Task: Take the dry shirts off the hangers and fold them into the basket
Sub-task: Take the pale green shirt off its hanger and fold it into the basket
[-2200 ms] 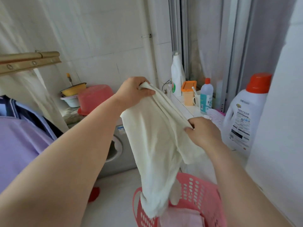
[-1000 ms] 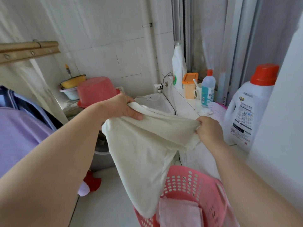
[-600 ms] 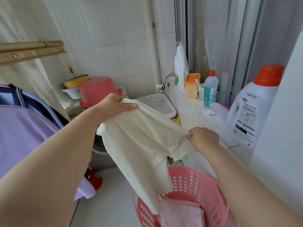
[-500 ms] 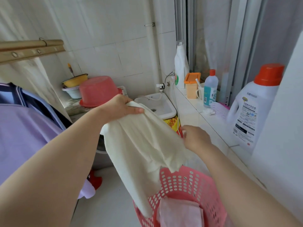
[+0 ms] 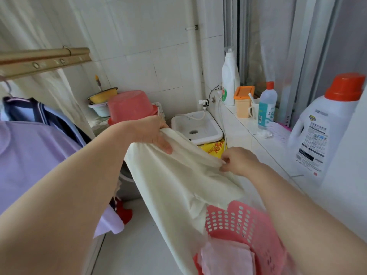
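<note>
The fingers (image 5: pixel 225 162) of the right hand (image 5: pixel 241 162) pinch one end of the cream shirt's (image 5: pixel 178 187) top edge, and the left hand (image 5: pixel 152 133) is closed over the other end, so the cloth is stretched in the air between them, off any hanger. Its lower part hangs down in front of the pink basket (image 5: pixel 240 227), which stands on the floor below the tiled counter's (image 5: pixel 264 147) front edge and already holds a folded pink piece (image 5: pixel 226 259). The step in hand looks like folding. Next the two hands likely must bring the ends together, halve the shirt, and lower it in. A lilac shirt (image 5: pixel 29 155) still hangs at left.
</note>
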`<state>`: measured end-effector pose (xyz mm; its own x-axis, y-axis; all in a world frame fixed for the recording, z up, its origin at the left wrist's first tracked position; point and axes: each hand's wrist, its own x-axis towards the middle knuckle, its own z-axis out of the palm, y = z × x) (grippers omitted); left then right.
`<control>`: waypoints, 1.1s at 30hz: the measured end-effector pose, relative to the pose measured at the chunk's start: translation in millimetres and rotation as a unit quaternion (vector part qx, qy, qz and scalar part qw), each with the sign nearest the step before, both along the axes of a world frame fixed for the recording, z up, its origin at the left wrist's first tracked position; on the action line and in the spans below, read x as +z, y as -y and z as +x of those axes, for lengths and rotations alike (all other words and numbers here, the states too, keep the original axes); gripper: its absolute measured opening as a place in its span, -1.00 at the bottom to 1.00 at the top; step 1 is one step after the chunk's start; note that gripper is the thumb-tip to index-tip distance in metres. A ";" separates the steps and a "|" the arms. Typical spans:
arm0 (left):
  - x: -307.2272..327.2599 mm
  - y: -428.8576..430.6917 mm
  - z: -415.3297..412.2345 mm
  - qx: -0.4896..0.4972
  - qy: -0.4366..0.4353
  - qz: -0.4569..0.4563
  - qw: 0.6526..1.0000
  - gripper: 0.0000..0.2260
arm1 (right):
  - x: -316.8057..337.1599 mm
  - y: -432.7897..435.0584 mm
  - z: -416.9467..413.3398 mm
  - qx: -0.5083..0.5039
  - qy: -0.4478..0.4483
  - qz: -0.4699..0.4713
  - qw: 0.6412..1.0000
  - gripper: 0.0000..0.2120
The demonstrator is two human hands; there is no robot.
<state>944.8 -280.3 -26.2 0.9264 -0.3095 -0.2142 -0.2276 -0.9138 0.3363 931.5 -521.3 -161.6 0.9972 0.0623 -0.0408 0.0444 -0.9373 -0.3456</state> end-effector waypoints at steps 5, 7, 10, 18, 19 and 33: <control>-15.2 -8.2 10.3 0.050 0.102 -0.007 0.994 -0.66 | 13.6 11.3 9.9 -0.079 0.076 0.035 0.993 -0.82; -20.8 -7.3 13.3 0.069 0.174 -0.016 0.982 -0.72 | 12.2 13.5 11.9 -0.104 0.129 0.067 0.984 -0.82; -26.2 -4.1 14.9 0.069 0.189 -0.027 0.979 -0.73 | 12.9 12.9 12.7 -0.137 0.160 0.102 0.972 -0.75; -33.9 -3.8 21.1 0.107 0.192 -0.090 0.971 -0.67 | 23.4 16.1 2.5 -0.005 0.094 0.072 0.993 -0.79; -34.7 -2.1 20.5 0.116 0.207 -0.109 0.965 -0.69 | 19.2 19.1 3.2 -0.013 0.096 0.054 0.994 -0.76; -35.8 36.6 -2.4 0.159 -0.012 -0.291 0.944 -0.84 | 32.9 -30.2 -16.1 -0.098 0.151 0.144 0.973 -0.54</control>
